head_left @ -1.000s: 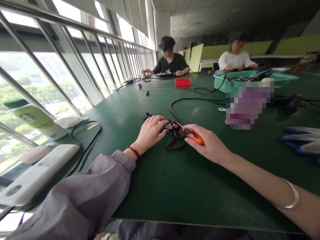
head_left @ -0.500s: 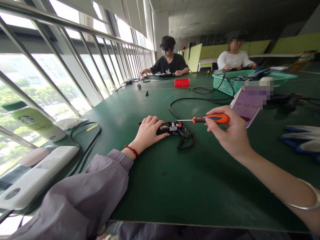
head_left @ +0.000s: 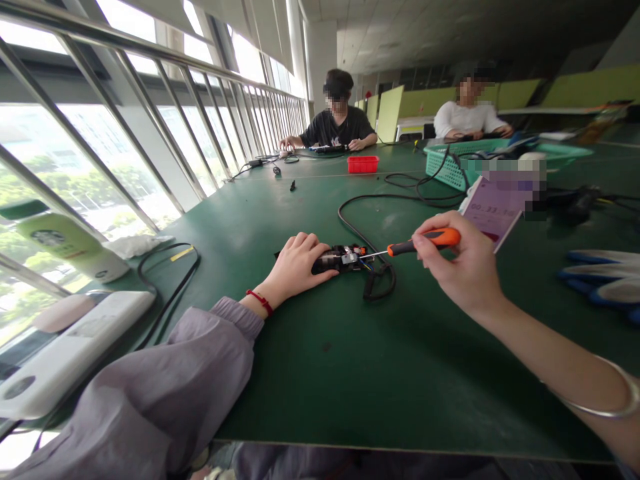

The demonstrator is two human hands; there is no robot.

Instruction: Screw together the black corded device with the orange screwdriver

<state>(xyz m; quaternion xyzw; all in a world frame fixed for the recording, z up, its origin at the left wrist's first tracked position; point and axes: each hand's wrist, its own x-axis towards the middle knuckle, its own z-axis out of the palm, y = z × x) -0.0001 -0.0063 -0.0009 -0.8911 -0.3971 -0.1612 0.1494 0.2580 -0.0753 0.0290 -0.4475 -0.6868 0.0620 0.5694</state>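
Note:
On the green table lies a dark, opened electrical device [head_left: 345, 258] with metal parts, small wires and a bit of orange. My left hand [head_left: 300, 263] is closed over its left end, which the fingers hide. My right hand [head_left: 457, 260] grips an orange and black screwdriver [head_left: 423, 241], held nearly level. The thin shaft points left, and its tip is at the silver part of the device; whether it touches I cannot tell. A black cable [head_left: 350, 208] loops from beside the device toward the back right.
A phone [head_left: 493, 210] leans near a green basket [head_left: 445, 170] of cables and parts. A red tray [head_left: 363, 164] stands further back. Blue-white gloves [head_left: 605, 277] lie right. At left are a bottle [head_left: 65, 243] and a white box-like device [head_left: 85, 347]. Two people sit across the table.
The screwdriver's tip has moved down and slightly left, from above the device's back edge onto its silver part. The shaft now tilts down to the left. My left hand stays on the device.

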